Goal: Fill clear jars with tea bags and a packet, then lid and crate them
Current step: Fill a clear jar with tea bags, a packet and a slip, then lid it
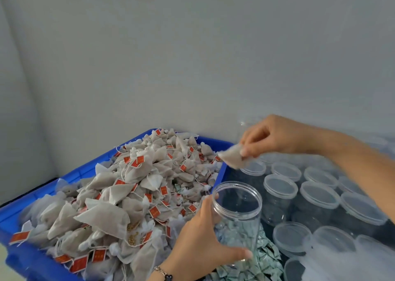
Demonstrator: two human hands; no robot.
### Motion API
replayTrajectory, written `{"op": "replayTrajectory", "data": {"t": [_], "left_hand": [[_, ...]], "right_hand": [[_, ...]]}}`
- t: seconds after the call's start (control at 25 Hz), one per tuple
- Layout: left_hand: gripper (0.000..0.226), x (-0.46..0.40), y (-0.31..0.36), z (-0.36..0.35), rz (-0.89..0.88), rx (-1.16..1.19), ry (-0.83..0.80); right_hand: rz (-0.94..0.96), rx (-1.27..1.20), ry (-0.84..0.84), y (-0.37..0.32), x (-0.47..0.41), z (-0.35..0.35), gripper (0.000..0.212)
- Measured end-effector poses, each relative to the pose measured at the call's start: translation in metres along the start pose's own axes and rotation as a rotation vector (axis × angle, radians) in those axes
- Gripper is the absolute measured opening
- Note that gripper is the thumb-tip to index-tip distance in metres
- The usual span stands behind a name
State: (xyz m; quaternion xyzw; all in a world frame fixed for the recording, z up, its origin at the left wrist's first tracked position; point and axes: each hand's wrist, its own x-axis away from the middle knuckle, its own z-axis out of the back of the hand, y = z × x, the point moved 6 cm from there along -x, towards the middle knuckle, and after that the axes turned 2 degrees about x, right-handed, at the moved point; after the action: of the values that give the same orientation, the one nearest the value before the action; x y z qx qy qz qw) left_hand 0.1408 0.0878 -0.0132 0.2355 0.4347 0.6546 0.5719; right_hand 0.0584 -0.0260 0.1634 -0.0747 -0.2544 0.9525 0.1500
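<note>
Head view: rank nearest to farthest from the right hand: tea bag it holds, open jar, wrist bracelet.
From the right hand:
1. Tea bag: pinched in its fingers, over the blue crate's right rim.
2. Open jar: below it, gripped by the left hand.
3. Bracelet: on the left wrist, at the bottom edge.
</note>
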Motion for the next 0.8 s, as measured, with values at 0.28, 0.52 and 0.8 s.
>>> {"op": "replayTrajectory", "data": {"t": [0.28, 0.52, 0.8], "left_hand": [[0.107, 0.0, 0.002, 0.0, 0.009, -0.075, -0.019], [0.066, -0.013, -0.018, -0.005, 0.235, 0.033, 0.04], [0.02, -0.021, -0.036, 0.003, 0.234, 0.314, 0.158]], "right_hand": [[-0.076, 0.144, -0.049, 0.017, -0.008, -0.029, 0.012], [-0.148, 0.306, -0.154, 0.09, -0.107, -0.115, 0.033], [-0.174, 0.49, -0.233, 0.109, -0.163, -0.171, 0.043]]}}
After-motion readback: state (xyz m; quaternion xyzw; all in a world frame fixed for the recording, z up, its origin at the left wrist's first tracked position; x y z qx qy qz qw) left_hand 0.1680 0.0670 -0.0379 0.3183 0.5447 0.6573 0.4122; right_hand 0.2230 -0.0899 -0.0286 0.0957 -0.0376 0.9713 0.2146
